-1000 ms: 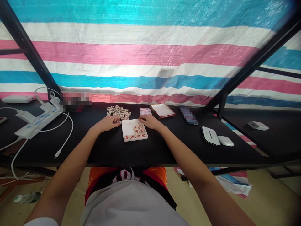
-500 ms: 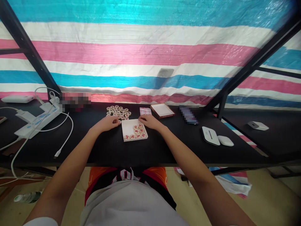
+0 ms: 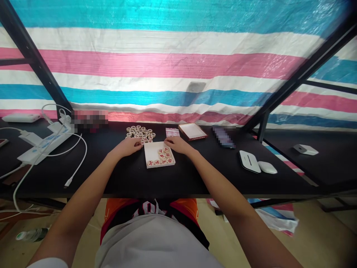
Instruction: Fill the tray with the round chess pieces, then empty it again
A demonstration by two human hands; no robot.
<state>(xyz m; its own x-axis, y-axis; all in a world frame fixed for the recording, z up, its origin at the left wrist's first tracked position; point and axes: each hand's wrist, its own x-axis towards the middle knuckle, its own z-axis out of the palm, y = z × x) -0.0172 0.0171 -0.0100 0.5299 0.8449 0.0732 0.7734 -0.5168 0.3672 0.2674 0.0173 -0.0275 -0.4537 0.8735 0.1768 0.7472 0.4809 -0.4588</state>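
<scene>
A shallow white box (image 3: 152,150) lies on the black table (image 3: 134,178) before me, with several round wooden chess pieces (image 3: 163,156) marked in red in its right half. Behind it sits a loose heap of more pieces (image 3: 140,132). My left hand (image 3: 128,146) rests at the box's left far corner, its fingers curled at the near edge of the heap; whether a piece is in them is hidden. My right hand (image 3: 177,144) lies at the box's far right corner, fingers bent on the rim.
The box's red-edged lid (image 3: 192,131) and a pink checked paper (image 3: 172,131) lie behind. A power strip (image 3: 44,142) with white cables is at the left. Two white devices (image 3: 249,160) (image 3: 267,167) sit at the right. A striped tarp hangs behind the table.
Almost nothing differs. My left hand's fingertips have shifted slightly at the edge of the heap; the right hand has stayed on the box.
</scene>
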